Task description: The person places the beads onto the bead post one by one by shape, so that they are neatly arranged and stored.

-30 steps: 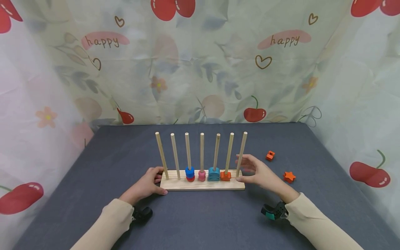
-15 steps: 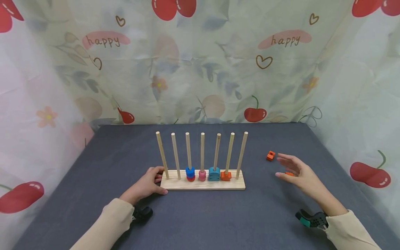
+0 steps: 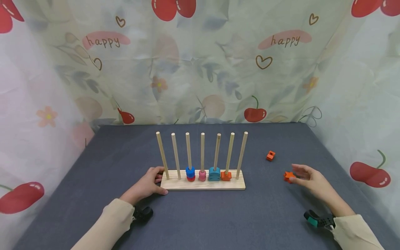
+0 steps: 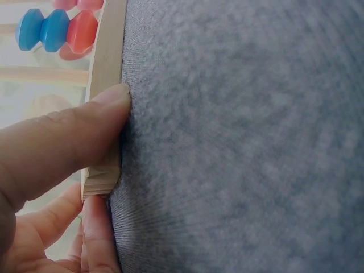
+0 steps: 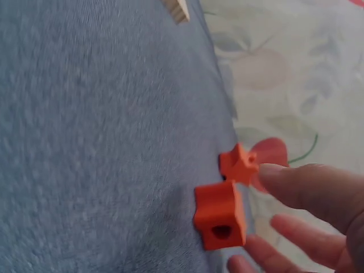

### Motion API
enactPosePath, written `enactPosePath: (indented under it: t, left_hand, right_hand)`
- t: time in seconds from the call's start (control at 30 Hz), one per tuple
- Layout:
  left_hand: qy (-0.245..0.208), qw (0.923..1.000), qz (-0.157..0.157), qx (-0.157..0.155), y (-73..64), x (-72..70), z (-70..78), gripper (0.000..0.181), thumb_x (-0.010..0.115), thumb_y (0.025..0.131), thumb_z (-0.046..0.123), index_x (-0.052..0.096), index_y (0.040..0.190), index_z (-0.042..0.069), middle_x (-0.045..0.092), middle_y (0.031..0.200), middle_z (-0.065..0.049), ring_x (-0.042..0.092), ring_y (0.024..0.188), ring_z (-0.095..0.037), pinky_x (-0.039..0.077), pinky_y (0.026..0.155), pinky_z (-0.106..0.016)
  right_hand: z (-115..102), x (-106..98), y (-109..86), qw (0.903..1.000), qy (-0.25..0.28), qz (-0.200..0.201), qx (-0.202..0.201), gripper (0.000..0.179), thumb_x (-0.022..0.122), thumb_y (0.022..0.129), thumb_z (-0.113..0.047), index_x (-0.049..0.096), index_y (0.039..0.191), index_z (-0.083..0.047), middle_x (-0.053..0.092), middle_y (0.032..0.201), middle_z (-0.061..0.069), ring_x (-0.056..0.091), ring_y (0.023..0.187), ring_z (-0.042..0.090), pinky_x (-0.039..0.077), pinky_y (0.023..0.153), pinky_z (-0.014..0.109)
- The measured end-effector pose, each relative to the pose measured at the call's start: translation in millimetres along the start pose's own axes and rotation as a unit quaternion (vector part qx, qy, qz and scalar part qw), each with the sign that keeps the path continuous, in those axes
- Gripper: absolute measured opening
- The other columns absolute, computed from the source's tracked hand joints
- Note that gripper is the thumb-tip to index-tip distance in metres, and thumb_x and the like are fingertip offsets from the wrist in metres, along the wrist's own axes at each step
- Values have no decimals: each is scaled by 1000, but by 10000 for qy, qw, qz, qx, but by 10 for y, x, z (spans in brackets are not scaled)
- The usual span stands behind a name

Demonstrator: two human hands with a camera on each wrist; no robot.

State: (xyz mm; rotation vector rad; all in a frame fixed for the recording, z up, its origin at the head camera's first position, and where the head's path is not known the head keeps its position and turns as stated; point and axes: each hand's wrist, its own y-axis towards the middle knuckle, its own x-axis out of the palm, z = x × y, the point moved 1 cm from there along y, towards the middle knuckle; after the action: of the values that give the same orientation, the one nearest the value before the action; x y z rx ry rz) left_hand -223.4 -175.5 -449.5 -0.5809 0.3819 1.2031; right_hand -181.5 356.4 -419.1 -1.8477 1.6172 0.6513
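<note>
Wooden peg rack [image 3: 203,184], seven upright dowels on a flat base, set mid-table on grey cloth [image 3: 200,215]; beads seated low on four dowels: blue over red [image 3: 190,173], pink [image 3: 202,175], teal [image 3: 214,174], orange [image 3: 225,176]; left hand [image 3: 145,185] clasps the base's left end, thumb [image 4: 62,139] pressed along its front edge, fingers behind. Orange star bead [image 3: 289,176] lies on the cloth well to the right of the rack; right hand [image 3: 312,180] beside it, fingers loosely extended, fingertips at the star, nothing yet grasped. Orange cube bead [image 3: 270,155], holed, lies farther back, apart from the star. Handling note, as a judgement: pinch the star by opposite sides, leaving its hole free; keep the base steadied.
</note>
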Motion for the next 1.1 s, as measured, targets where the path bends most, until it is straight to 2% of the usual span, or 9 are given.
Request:
enactPosePath:
  t: [0.2,0.43,0.63,0.73,0.8,0.9,1.0,1.1]
  left_hand:
    - [12,10000,-2,-38,-3,1,7,85,85,68,2,40,140,-3,36,132,-21,47,123,-34,39,106,-49]
    - [18,10000,-31,-32,-12,-4,15,86,86,68,3,39,140,-4,36,133,-22,46,124,-35,38,107,-50]
    - [19,10000,-12,-17,-5,0,6,84,86,68,2,40,139,-4,36,132,-21,46,124,-35,39,107,-50]
    - [21,10000,-8,-19,-3,1,6,84,86,68,2,41,139,-4,37,132,-21,46,123,-35,39,107,-50]
    - [13,10000,-2,-24,0,3,5,84,86,68,2,41,139,-4,37,132,-21,46,123,-35,39,107,-50]
    - [14,10000,-3,-37,3,4,5,84,86,68,2,41,139,-4,36,132,-21,46,123,-35,39,107,-50]
    - [8,10000,-3,-54,5,3,6,84,85,68,2,41,139,-3,36,132,-21,46,124,-35,39,107,-50]
    - [1,10000,-4,-56,9,4,11,84,85,68,2,41,139,-3,36,132,-21,46,123,-35,39,107,-50]
  right_hand:
    - [123,9,70,9997,-110,-217,27,67,64,93,-32,41,139,11,50,134,33,52,120,45,53,86,45]
    - [142,-9,136,9993,-310,-188,110,59,69,90,-27,50,132,10,56,126,32,59,108,35,51,73,26]
    - [132,-12,150,9993,-272,-160,222,60,67,91,-33,51,130,9,59,122,28,61,103,29,51,74,30]
    - [112,5,151,9996,-198,-58,205,62,66,92,-36,50,131,8,61,122,26,62,101,22,51,74,27]
    - [86,14,152,9999,-8,-11,169,63,65,92,-37,49,132,8,61,123,26,62,98,16,52,74,26]
    - [12,25,143,9979,639,-38,74,63,66,92,-33,44,136,8,57,127,28,65,96,10,57,77,30]
    - [-89,34,134,9894,1444,-132,-97,63,67,92,-25,39,138,7,52,130,26,68,94,9,57,81,34]
    - [-207,50,120,9814,1894,-170,-247,61,68,91,-22,38,137,4,45,134,20,69,94,8,57,83,35]
